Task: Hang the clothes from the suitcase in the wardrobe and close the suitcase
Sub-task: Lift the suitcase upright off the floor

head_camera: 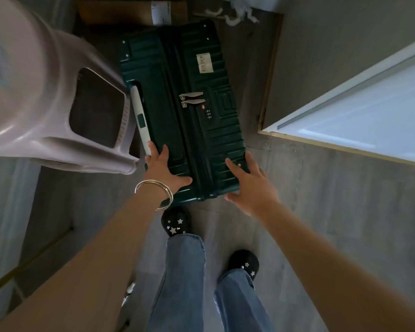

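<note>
Lying shut on the grey floor (321, 212): one dark green suitcase (177, 104), zip pulls together by its lock. Left hand (164, 170), bangles (157, 191) at wrist, fingers spread flat on its near corner. Right hand (252, 182), fingers straight, apparently touching the opposite corner. Pale plastic stool (46, 97) just beside.
</note>
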